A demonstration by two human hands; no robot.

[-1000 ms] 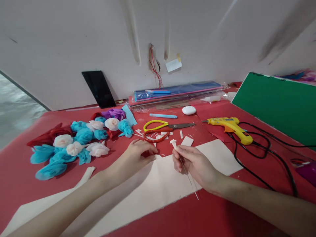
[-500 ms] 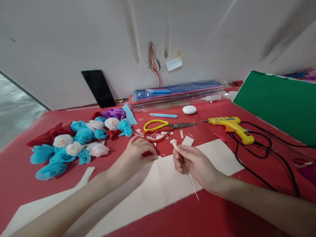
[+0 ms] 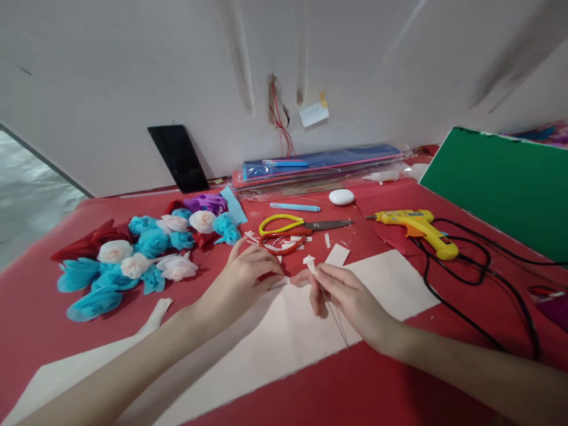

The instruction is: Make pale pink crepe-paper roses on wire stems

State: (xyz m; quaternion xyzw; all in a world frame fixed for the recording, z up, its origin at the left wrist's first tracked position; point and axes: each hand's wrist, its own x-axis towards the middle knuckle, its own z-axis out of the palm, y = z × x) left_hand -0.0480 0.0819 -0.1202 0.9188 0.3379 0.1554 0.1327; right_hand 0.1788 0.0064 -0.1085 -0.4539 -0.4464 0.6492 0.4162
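Note:
My right hand (image 3: 346, 293) grips a thin wire stem (image 3: 335, 319) topped by a small white crepe-paper bud (image 3: 311, 264). The stem slants down toward me, and one finger reaches left to the fingertips of my other hand. My left hand (image 3: 251, 269) is closed in a pinch on a small white paper piece (image 3: 281, 283), partly hidden by the fingers. Both hands are over the far edge of a long off-white paper sheet (image 3: 284, 343). Just beyond them lie scissors (image 3: 306, 228) with yellow and red handles, among white scraps (image 3: 337, 255).
Blue, pale and red crepe-paper flowers (image 3: 151, 244) are heaped at left. A yellow glue gun (image 3: 417, 228) with a black cord (image 3: 488, 284) lies at right. Behind are a light-blue pen (image 3: 295, 207), a white oval object (image 3: 341, 197), a black tablet (image 3: 180, 158) and a green board (image 3: 501, 189).
A finger of my right hand has stretched left to meet my left fingertips. The wire stem and bud have shifted slightly. My left hand stays nearly in place.

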